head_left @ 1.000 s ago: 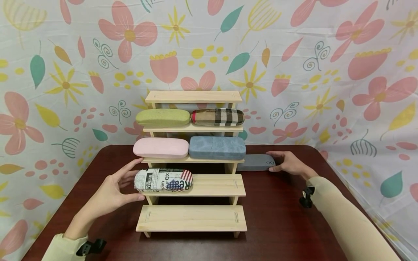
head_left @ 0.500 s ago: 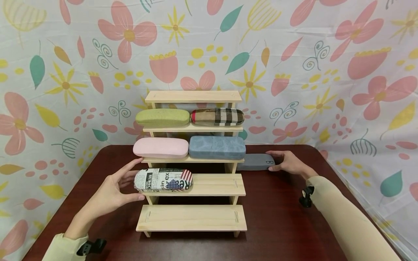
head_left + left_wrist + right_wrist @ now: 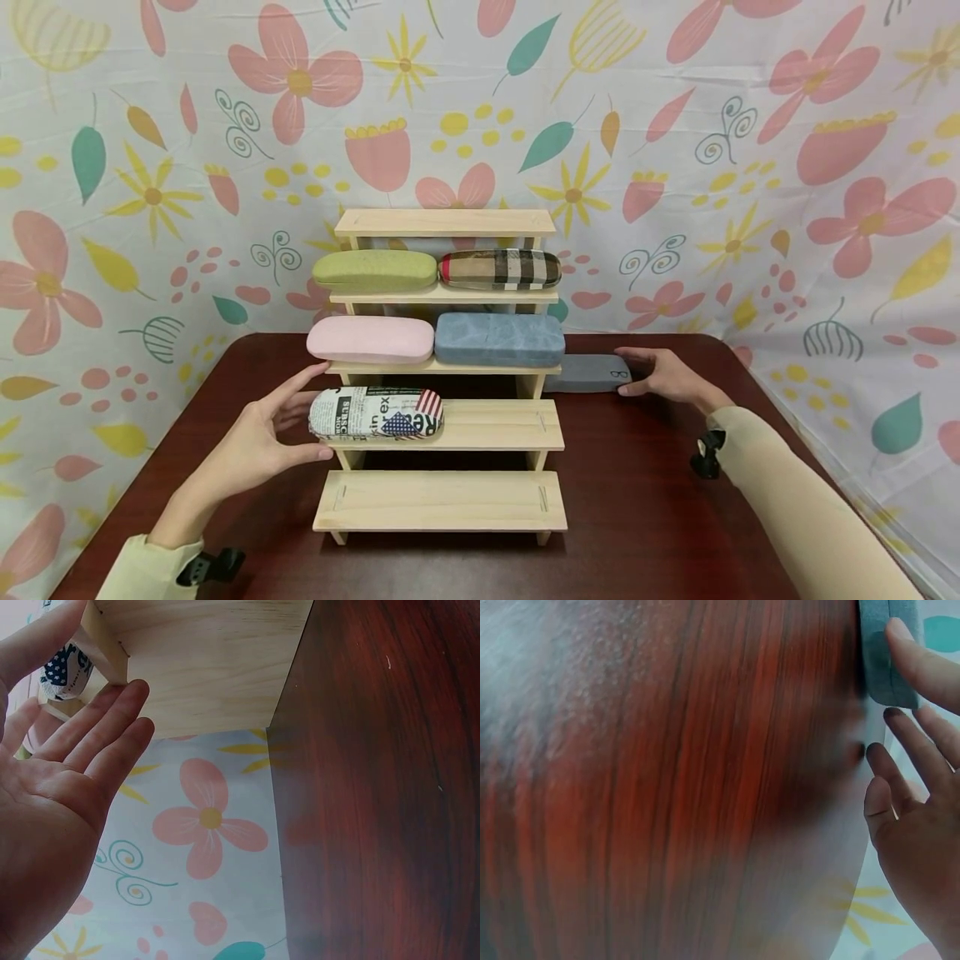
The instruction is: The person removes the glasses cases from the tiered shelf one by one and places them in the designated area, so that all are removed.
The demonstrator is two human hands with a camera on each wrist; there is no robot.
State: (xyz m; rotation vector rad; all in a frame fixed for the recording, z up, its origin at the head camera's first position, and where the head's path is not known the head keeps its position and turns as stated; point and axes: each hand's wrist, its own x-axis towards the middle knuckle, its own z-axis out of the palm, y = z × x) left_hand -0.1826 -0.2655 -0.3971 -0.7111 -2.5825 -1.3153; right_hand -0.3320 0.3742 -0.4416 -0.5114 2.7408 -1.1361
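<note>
My left hand (image 3: 253,437) is at the left end of a stepped wooden stand (image 3: 441,504), beside a newspaper-print glasses case (image 3: 375,414) on its second tier from the bottom. Its fingers are fairly straight. In the left wrist view, fingertips (image 3: 135,690) meet the wooden edge. My right hand (image 3: 666,377) holds the right end of a grey glasses case (image 3: 587,373) with a small glasses mark, lying on the table right of the stand. The stand hides its left part. In the right wrist view, the thumb (image 3: 919,664) presses its side.
On the middle tier sit a pink case (image 3: 369,339) and a blue case (image 3: 499,339). Above them lie a green case (image 3: 375,271) and a plaid case (image 3: 499,269). A flower-print cloth (image 3: 465,100) hangs behind the dark red table (image 3: 645,517).
</note>
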